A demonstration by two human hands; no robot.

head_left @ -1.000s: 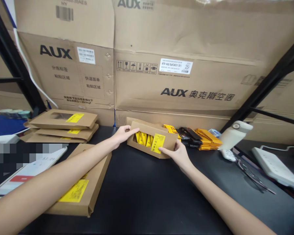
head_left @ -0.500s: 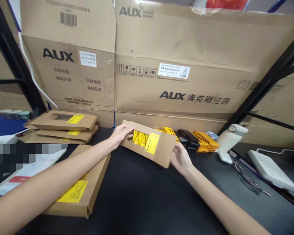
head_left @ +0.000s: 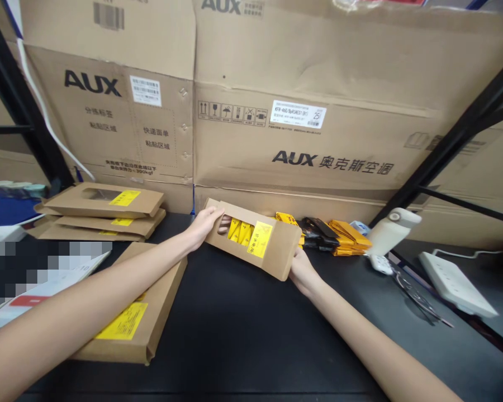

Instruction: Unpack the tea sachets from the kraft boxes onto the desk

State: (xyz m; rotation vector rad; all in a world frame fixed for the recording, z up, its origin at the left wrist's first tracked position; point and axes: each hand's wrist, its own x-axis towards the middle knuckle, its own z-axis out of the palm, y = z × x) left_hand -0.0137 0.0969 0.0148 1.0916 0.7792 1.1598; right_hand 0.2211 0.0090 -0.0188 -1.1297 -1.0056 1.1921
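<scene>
A small brown cardboard box (head_left: 281, 254) with a cut-out window and a yellow label (head_left: 259, 239) is held above the black table. Through the window show several yellow sachets (head_left: 240, 231). My left hand (head_left: 205, 224) grips the box's left end, and some of its fingers are visible inside through the window. At the right end, my right hand (head_left: 304, 272) holds the box from behind its edge; most of its fingers are hidden there.
A larger brown box (head_left: 159, 312) lies under my left forearm, with a tablet (head_left: 54, 290) beside it. Several flat windowed boxes (head_left: 109, 204) are stacked behind. Orange packets (head_left: 347, 237), black packets (head_left: 318, 233), a pale bottle (head_left: 396, 231), glasses (head_left: 419, 298) and a power strip (head_left: 456, 282) stand rightward.
The left fingers now show more through the window, and the yellow sachets have shifted right inside. My right fingers are more hidden behind the box end. The view has tilted slightly down.
</scene>
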